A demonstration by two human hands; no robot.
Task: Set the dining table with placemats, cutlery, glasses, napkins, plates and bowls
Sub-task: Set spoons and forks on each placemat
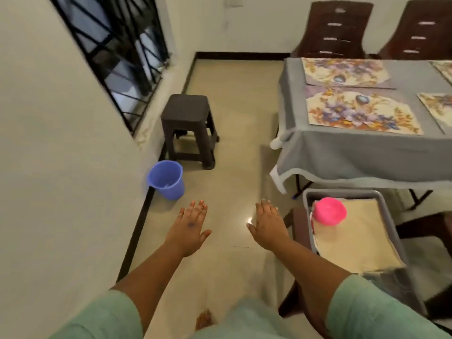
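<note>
Nowhere is any brand, label or writing legible. Both hands, the left hand (189, 226) and right hand (267, 222), stretch palm-down over the floor with fingers straight, slightly spread, holding nothing. Just right of the right fingers sits a grey tray (389, 214) holding a pink bowl (329, 211) on beige napkins (352, 243). Floral placemats (359, 111) lie farther off on the grey-clothed table (342, 152).

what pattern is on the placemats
Floral, purple and orange flowers on cream placemats, head view.

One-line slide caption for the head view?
Both hands, left hand and right hand, open over the floor; floral placemats already on the grey-clothed table.
</note>
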